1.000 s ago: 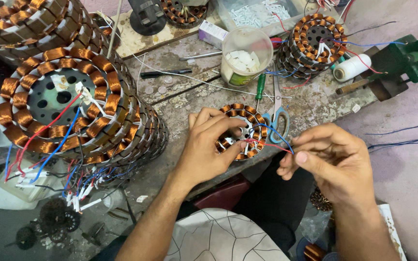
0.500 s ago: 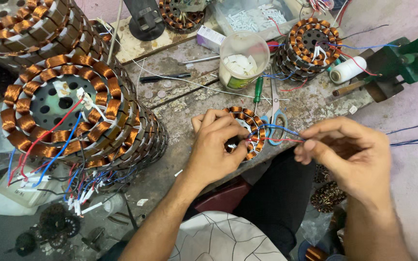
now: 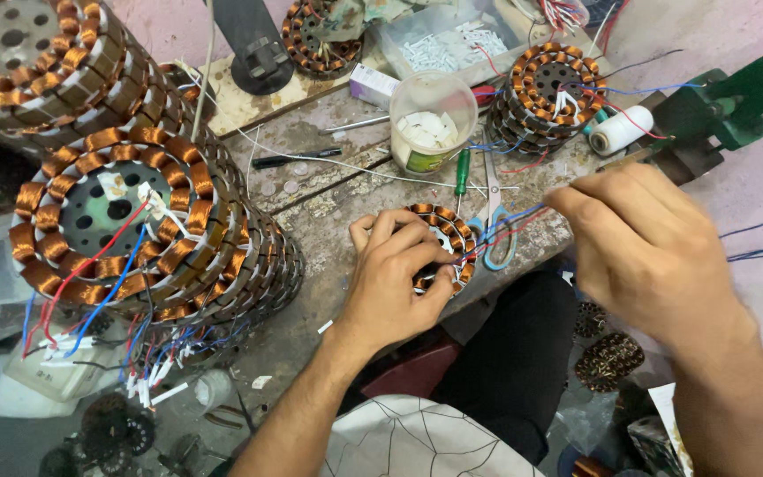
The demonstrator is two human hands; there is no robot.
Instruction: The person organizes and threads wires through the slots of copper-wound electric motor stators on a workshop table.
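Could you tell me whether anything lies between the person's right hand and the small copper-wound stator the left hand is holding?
Yes: blue-handled scissors lie on the bench between the right hand and the stator under the left hand. Red and blue wires span the gap too.

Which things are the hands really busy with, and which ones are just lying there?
Busy with:
left hand pressing down the small round copper-wound coil ring
right hand pinching its thin blue and red wires

Just lying there:
blue-handled scissors
green-handled screwdriver
clear plastic cup
white thread spool
tall stack of copper coil rings
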